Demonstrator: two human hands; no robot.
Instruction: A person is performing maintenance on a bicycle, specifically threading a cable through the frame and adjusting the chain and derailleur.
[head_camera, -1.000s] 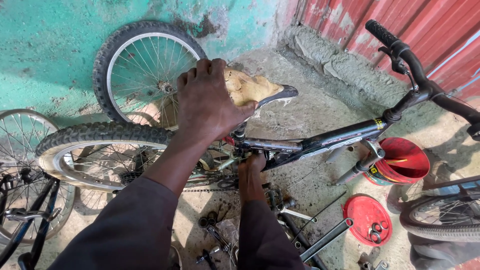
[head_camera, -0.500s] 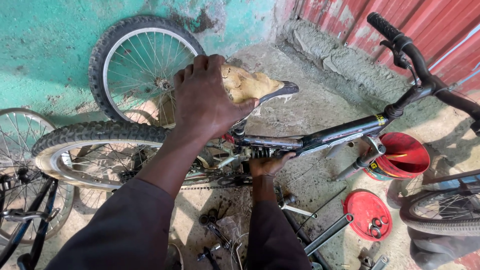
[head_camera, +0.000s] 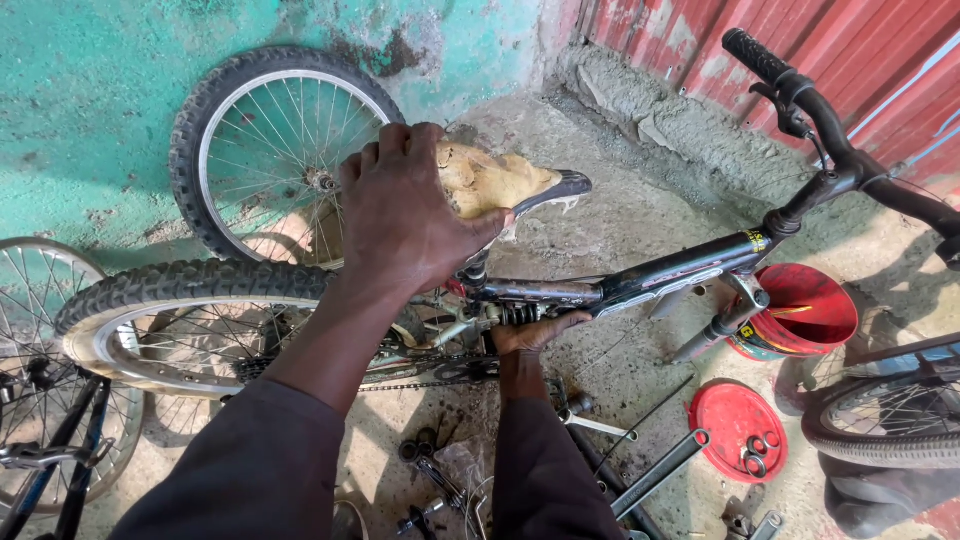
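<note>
Concrete yard floor, turquoise wall behind, loose wheel (head_camera: 275, 150) leaning there. Left hand (head_camera: 405, 215) clamped over worn saddle (head_camera: 500, 185), palm down, pinning bike upright. Right hand (head_camera: 535, 332) below and just right of left, fingers curled up against frame (head_camera: 620, 285) beside shock spring (head_camera: 520, 314); grip on anything cannot be told. Best handled with steady downward saddle pressure, wrist clear of chain. Red bucket (head_camera: 800, 310) and red lid (head_camera: 735, 430) well right of both hands; tools (head_camera: 600, 425) near right forearm.

Left hand (head_camera: 400, 215) pressing palm-down; right hand (head_camera: 535, 335) gripping.
</note>
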